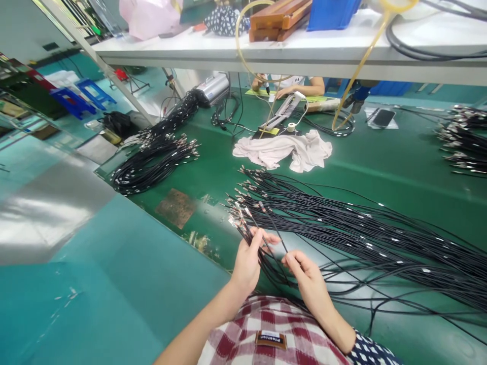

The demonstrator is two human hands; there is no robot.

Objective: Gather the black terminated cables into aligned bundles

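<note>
My left hand (248, 258) is closed round a small bunch of black cables (267, 269), whose metal-tipped ends stick up past the fingers. My right hand (304, 271) pinches a single black cable (279, 234) just right of the bunch; its tip points up and left. Behind both hands, a wide spread of black cables (342, 215) with white tags lies on the green table (213, 190), running off to the right. Their metal ends are gathered at the left of the spread.
A coiled cable bundle (146, 165) lies at the left, another (466, 139) at the far right. Beyond are a crumpled cloth (285, 149), a phone (383, 118) and a person's arms (304, 89) under a white shelf (190, 55). Yellow tubing (359, 68) hangs down.
</note>
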